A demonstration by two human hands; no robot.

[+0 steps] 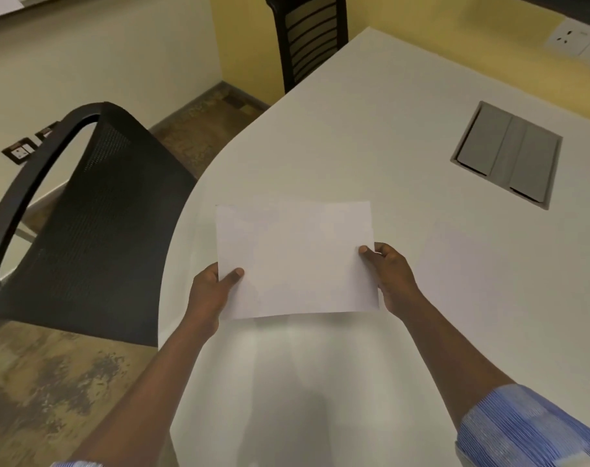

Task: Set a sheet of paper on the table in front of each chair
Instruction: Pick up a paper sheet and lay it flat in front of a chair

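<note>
White paper (297, 261) being held over the table (371, 136), centre of frame.
Left hand (209, 291) and right hand (393, 278) are pinching its side edges, thumbs on top; black chair (94, 214) sitting at left.

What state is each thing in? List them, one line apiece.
Sheet of paper: held above the table, not yet set down.
Left hand: gripping the sheet's left edge.
Right hand: gripping its right edge.
Table cable hatch: closed.
Mesh chair: empty, beside the table.
</note>
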